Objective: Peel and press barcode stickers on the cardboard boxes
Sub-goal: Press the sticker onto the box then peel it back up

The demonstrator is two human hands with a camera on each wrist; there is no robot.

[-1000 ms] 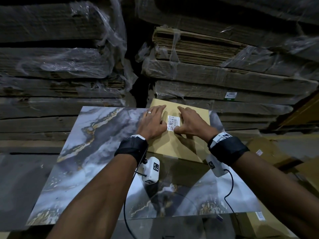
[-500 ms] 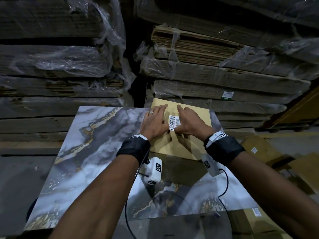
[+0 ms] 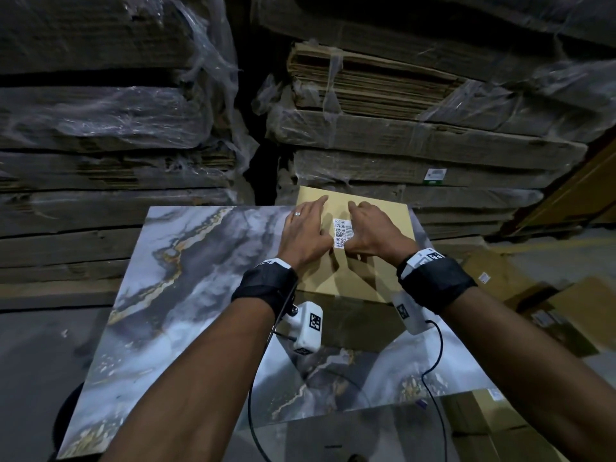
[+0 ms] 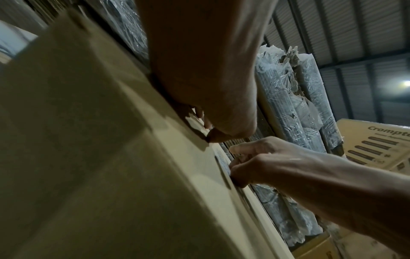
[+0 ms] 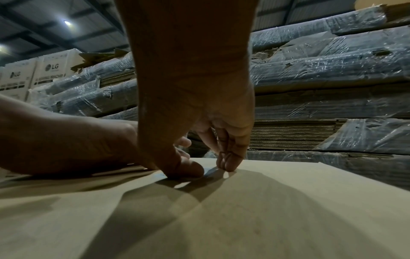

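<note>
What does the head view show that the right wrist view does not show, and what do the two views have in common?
Only the head view shows the printed face of the white barcode sticker, the grey marble-patterned tabletop and a silver ring on the left hand. Only the right wrist view shows white LG cartons, the ceiling lamp and the right thumb pressing down. Both views show the flat tan cardboard box, both hands, with the right hand on it, and plastic-wrapped stacks of flattened cardboard.
</note>
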